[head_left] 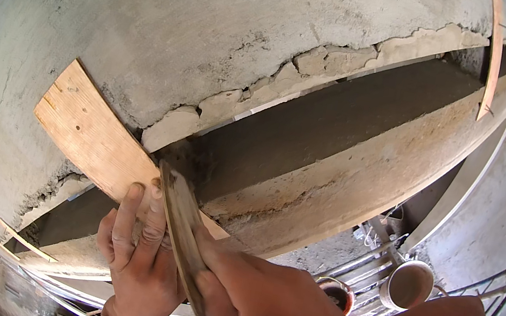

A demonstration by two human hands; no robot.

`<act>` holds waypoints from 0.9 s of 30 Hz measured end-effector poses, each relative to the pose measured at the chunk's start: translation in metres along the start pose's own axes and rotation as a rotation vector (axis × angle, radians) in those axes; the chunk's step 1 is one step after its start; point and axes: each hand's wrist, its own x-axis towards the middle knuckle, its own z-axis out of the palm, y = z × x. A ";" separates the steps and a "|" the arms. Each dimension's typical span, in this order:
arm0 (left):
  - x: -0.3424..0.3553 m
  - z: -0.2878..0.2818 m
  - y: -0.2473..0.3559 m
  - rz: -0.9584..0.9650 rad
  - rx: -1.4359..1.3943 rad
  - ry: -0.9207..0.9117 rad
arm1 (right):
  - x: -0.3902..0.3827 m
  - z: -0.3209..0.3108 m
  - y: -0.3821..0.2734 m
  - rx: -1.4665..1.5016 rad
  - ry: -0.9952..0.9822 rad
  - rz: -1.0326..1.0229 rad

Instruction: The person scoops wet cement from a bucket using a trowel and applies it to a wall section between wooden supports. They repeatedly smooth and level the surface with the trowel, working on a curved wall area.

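Soft, fairly bright light is spreading over the grey wall [182,24] here, while the long recess [341,119] under its broken edge drops into deep brown shadow. Low down, patches behind the hands [142,267] flare nearly white, and the side wall [479,218] glows cool and bluish against the warm-toned plank [92,130]. The fisheye bows the ledge [357,183] and the thin wood strip [493,65], black corners and a bluish fringe ring the view, and the plank's grain reads clearly while the cluttered floor [324,252] looks softer.
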 end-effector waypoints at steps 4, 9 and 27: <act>-0.003 -0.001 0.000 -0.035 0.019 -0.036 | -0.005 -0.015 0.002 0.034 -0.002 -0.051; -0.003 -0.003 -0.002 -0.044 0.000 -0.036 | 0.034 -0.003 0.012 -0.117 0.031 0.082; -0.006 0.007 -0.007 -0.025 -0.065 0.049 | 0.052 -0.007 -0.008 0.051 -0.069 0.423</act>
